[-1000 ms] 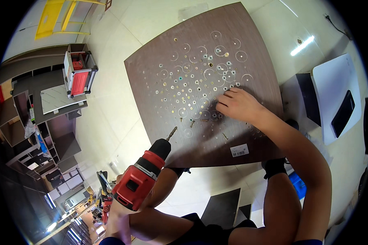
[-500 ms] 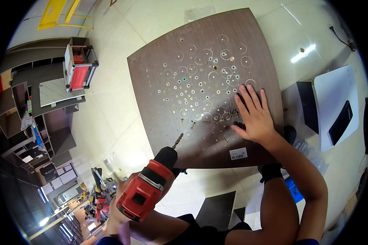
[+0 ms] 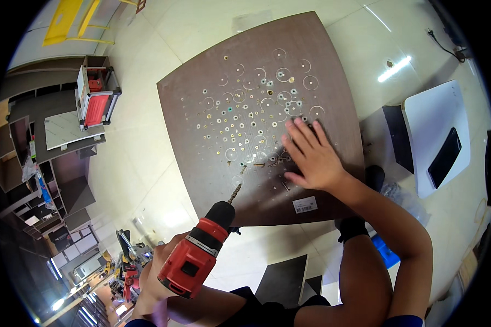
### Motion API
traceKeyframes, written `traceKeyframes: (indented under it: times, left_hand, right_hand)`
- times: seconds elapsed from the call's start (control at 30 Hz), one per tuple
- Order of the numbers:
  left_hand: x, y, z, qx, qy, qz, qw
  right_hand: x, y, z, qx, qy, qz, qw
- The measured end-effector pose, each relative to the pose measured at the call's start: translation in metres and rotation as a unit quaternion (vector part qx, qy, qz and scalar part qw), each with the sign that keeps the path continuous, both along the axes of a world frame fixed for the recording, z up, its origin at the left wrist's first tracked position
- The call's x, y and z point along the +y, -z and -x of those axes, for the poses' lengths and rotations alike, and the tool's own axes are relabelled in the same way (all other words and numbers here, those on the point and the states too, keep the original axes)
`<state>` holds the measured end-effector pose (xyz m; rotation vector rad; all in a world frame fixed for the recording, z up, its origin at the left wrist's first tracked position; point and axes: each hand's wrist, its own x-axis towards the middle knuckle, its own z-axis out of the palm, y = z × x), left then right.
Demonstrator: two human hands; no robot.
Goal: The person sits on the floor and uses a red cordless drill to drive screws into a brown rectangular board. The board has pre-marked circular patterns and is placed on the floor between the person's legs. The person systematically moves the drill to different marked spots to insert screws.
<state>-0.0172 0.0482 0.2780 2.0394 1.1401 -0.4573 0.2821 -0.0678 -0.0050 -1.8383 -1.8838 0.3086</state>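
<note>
Already, holes (image 3: 270, 92) are drilled; unfastened screws (image 3: 259, 165) are strewn beside the spread right hand (image 3: 314, 161), the power drill (image 3: 193, 259) gripped by the left hand (image 3: 154, 275).

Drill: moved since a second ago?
Yes: in the picture the drill has shifted right, its bit now nearer the white label on the brown board.

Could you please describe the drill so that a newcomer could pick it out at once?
Find the big brown board in the middle, dotted with holes. Near its lower left corner, the person's left hand grips a red and black drill. Unlike the red gear in the background at lower left, it is held, with its twisted bit pointing toward the board.
</note>
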Motion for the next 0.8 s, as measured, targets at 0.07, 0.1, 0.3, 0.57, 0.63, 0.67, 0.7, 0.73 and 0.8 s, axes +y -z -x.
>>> traceKeyframes:
  times: [0.07,0.1,0.3,0.57,0.63,0.67,0.7,0.73,0.8]
  left_hand:
    - [0.003,-0.003,-0.009,-0.003,0.083,-0.027,0.996]
    - [0.004,-0.004,-0.011,-0.002,0.112,-0.036,0.993]
    - [0.008,-0.005,-0.011,-0.033,0.129,-0.022,0.991]
    - [0.010,-0.007,-0.012,-0.032,0.063,0.033,0.997]
    - [0.011,-0.004,-0.009,-0.048,0.105,0.008,0.993]
    - [0.012,-0.004,-0.008,-0.056,0.126,-0.005,0.990]
    - [0.011,-0.005,-0.007,-0.046,0.099,0.010,0.994]
    - [0.010,-0.008,-0.007,-0.035,0.073,0.025,0.996]
    - [0.010,-0.010,-0.006,-0.024,0.048,0.037,0.998]
  right_hand:
    - [-0.005,0.001,-0.004,0.010,-0.017,0.017,1.000]
    - [-0.008,0.003,-0.001,0.016,-0.046,0.016,0.999]
    - [-0.016,0.014,0.039,0.053,-0.164,-0.034,0.985]
    - [0.002,0.006,0.047,0.048,-0.155,-0.015,0.987]
    - [-0.001,0.017,0.064,0.057,-0.198,-0.037,0.978]
    - [-0.005,0.022,0.073,0.061,-0.219,-0.048,0.973]
    - [-0.008,0.020,0.081,0.073,-0.222,-0.059,0.971]
    - [-0.009,0.020,0.084,0.065,-0.221,-0.064,0.971]
    - [-0.006,0.017,0.086,0.049,-0.217,-0.073,0.972]
